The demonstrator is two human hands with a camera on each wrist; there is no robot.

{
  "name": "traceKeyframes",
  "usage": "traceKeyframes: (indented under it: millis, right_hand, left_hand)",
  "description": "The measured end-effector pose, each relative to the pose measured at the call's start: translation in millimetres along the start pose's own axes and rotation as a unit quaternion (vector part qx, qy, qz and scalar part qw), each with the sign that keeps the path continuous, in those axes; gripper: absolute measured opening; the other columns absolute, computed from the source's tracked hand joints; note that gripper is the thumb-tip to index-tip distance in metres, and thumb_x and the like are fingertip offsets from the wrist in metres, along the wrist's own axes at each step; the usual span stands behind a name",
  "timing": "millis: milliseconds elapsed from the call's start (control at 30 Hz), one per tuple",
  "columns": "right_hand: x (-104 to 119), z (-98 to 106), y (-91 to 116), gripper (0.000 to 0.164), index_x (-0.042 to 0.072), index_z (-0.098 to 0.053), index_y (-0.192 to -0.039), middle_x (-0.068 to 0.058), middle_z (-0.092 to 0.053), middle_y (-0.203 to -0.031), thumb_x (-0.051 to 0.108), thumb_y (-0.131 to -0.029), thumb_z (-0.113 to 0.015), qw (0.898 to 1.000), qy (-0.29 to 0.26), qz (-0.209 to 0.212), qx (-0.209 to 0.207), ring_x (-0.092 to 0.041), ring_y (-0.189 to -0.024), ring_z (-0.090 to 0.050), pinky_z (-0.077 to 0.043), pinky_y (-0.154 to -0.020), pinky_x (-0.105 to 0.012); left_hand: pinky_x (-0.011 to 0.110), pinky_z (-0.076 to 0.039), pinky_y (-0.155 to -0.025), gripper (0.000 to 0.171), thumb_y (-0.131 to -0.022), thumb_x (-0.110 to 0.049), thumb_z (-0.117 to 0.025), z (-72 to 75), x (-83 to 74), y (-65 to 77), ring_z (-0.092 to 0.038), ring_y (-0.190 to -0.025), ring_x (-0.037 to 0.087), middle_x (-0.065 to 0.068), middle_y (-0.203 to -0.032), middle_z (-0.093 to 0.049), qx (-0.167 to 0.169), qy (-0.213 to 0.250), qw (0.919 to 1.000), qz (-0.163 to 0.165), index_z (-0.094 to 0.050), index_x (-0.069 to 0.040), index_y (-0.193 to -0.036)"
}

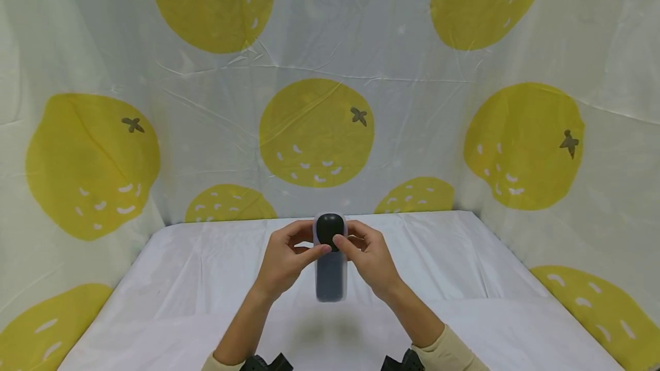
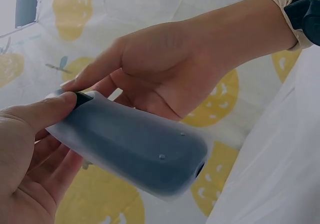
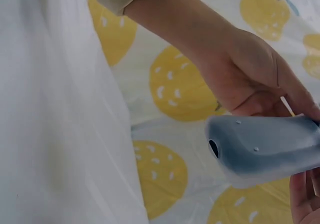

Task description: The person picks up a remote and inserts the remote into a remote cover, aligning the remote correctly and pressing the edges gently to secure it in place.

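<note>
Case (image 1: 331,282): translucent, blue-grey, lower centre of the head frame, long axis running up the picture, held off the table. Black part (image 1: 330,225) sits at its upper end; can't tell if it's a separate piece. Left wrist view shows small dots (image 2: 162,157) on one face and a hole (image 2: 200,170) in the lower end.

Grip: both hands pinching the case at that upper end. Left hand (image 1: 281,256) has fingers on the left edge, thumb at the black part's lower left. Right hand (image 1: 375,256) mirrors it, thumb tip on the black part, a bit higher. Fingers behind mostly hidden.

Step in hand looks like two-thumb work at the case's upper end. To do it well: match pressure side to side, thumbs near the rim, fingers backing the case so it doesn't twist. Lower end hangs unsupported, so a slip probably drops it.

Around: white table (image 1: 206,279) below, fruit-print cloth (image 1: 402,130) behind.
</note>
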State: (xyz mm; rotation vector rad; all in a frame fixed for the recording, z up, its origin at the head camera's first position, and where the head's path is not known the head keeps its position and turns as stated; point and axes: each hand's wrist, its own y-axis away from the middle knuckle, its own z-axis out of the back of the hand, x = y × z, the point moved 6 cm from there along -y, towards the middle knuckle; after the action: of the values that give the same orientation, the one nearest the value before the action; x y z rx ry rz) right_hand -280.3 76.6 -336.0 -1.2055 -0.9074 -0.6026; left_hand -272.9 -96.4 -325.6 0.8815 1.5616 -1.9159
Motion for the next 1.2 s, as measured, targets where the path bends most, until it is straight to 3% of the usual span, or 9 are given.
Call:
traceKeyframes:
  millis: [167, 533, 700, 800, 900, 1067, 1200]
  right_hand:
    - [0, 1, -1, 0.023, 0.006, -0.068, -0.121, -0.012, -0.069, -0.111, 0.013, -0.099, -0.072, 1.000, 0.009, 0.005, -0.002, -0.032, -0.097, -0.070, -0.059, -0.081, -0.040]
    - [3, 6, -2, 0.024, 0.007, -0.069, -0.122, -0.010, -0.071, -0.105, 0.013, -0.099, -0.072, 0.999, 0.032, 0.002, -0.008, -0.026, -0.088, -0.069, -0.058, -0.070, -0.034]
    - [4, 9, -3, 0.021, 0.005, -0.069, -0.119, -0.010, -0.070, -0.104, 0.010, -0.099, -0.072, 1.000, 0.023, 0.002, -0.019, -0.025, -0.087, -0.071, -0.058, -0.069, -0.034]
    - [6, 10, -3, 0.020, 0.005, -0.070, -0.118, -0.010, -0.070, -0.104, 0.009, -0.098, -0.073, 0.999, 0.020, 0.005, -0.027, -0.026, -0.087, -0.071, -0.058, -0.069, -0.034]
    - [7, 10, -3, 0.021, 0.006, -0.070, -0.118, -0.011, -0.070, -0.105, 0.011, -0.098, -0.073, 0.999, 0.019, 0.002, -0.027, -0.027, -0.088, -0.071, -0.058, -0.069, -0.034]
    - [6, 9, -2, 0.021, 0.005, -0.070, -0.119, -0.012, -0.070, -0.107, 0.012, -0.099, -0.073, 1.000, 0.017, 0.001, -0.025, -0.027, -0.089, -0.073, -0.059, -0.071, -0.036]
    - [4, 8, -2, 0.023, 0.004, -0.070, -0.121, -0.013, -0.069, -0.109, 0.010, -0.099, -0.072, 1.000, 0.011, 0.011, -0.022, -0.028, -0.091, -0.073, -0.060, -0.073, -0.036]
  left_hand:
    - [0.042, -0.063, -0.074, 0.041, -0.082, 0.001, -0.086, -2.3, -0.4, -0.2, -0.070, -0.090, 0.023, 0.008, -0.100, -0.072, 0.010, -0.009, 0.9999, -0.002, -0.073, -0.004, -0.120]
    - [0.042, -0.063, -0.075, 0.043, -0.083, -0.001, -0.087, -3.3, -3.4, -1.9, -0.071, -0.091, 0.024, 0.008, -0.102, -0.073, 0.006, -0.036, 0.9993, -0.008, -0.072, -0.004, -0.123]
    - [0.037, -0.062, -0.074, 0.048, -0.088, -0.004, -0.083, 2.1, -12.4, -3.6, -0.070, -0.094, 0.023, 0.009, -0.109, -0.067, -0.054, -0.080, 0.9944, -0.042, -0.067, -0.010, -0.132]
    - [0.035, -0.062, -0.072, 0.037, -0.092, -0.006, -0.079, 3.1, -20.8, -2.7, -0.068, -0.094, 0.021, 0.006, -0.109, -0.066, -0.090, -0.107, 0.9873, -0.075, -0.069, -0.012, -0.127]
    - [0.035, -0.062, -0.071, 0.023, -0.094, -0.008, -0.078, -0.8, -24.8, 0.0, -0.068, -0.091, 0.020, 0.000, -0.104, -0.069, -0.102, -0.122, 0.9832, -0.090, -0.075, -0.010, -0.116]
    - [0.034, -0.063, -0.071, 0.023, -0.091, -0.008, -0.081, -4.6, -20.2, 3.8, -0.072, -0.086, 0.018, 0.000, -0.098, -0.073, -0.111, -0.130, 0.9832, -0.066, -0.078, -0.007, -0.114]
    - [0.035, -0.062, -0.078, 0.025, -0.089, -0.002, -0.081, -1.5, -15.4, 2.5, -0.073, -0.090, 0.021, 0.006, -0.101, -0.075, -0.091, -0.094, 0.9913, -0.021, -0.079, -0.003, -0.114]
